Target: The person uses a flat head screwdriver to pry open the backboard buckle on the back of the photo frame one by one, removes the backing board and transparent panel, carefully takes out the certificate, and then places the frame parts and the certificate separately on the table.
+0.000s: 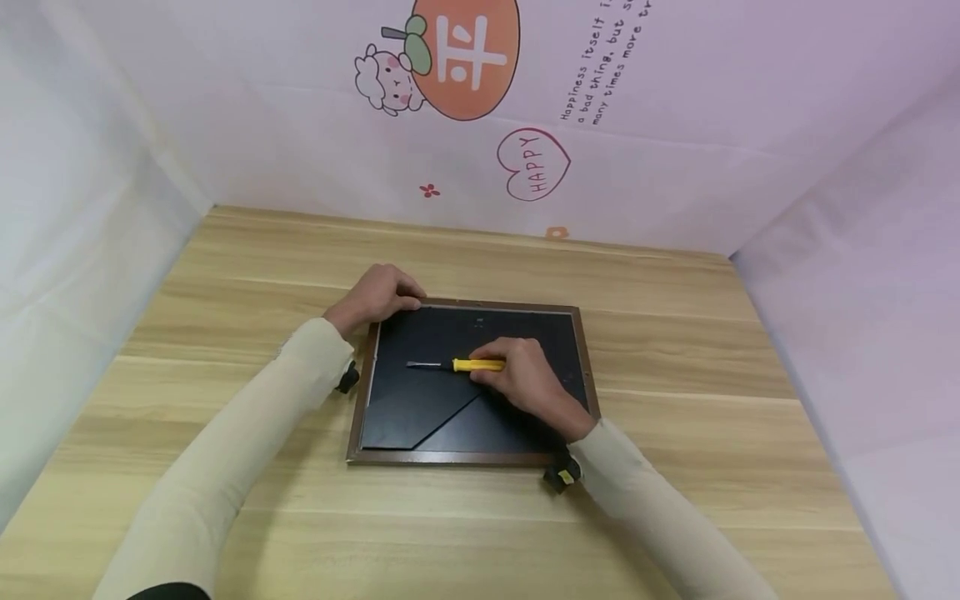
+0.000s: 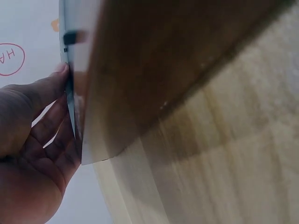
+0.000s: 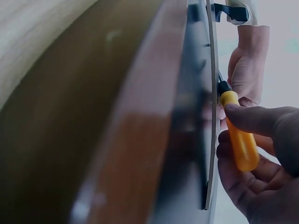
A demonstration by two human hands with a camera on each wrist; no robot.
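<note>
A brown picture frame [image 1: 465, 457] lies back side up on the table, with a black backing board [image 1: 427, 337] inside its rim. My left hand [image 1: 381, 292] grips the frame's far left corner; in the left wrist view the thumb is on the back face and the fingers bend against the outer edge. Between thumb and fingers, my right hand [image 1: 521, 372] holds a flathead screwdriver [image 3: 240, 140] by its yellow handle. Its metal shaft points left, low over the middle of the board. A slanted edge crosses the board's lower part, running under the right hand.
The wood-grain table [image 1: 675, 467] extends around the frame on all sides. Beyond its far edge rises a white printed backdrop [image 1: 300, 150], and pale sheets [image 1: 847, 250] enclose the left and right. Black wrist cameras [image 1: 558, 473] sit close beside the frame's sides.
</note>
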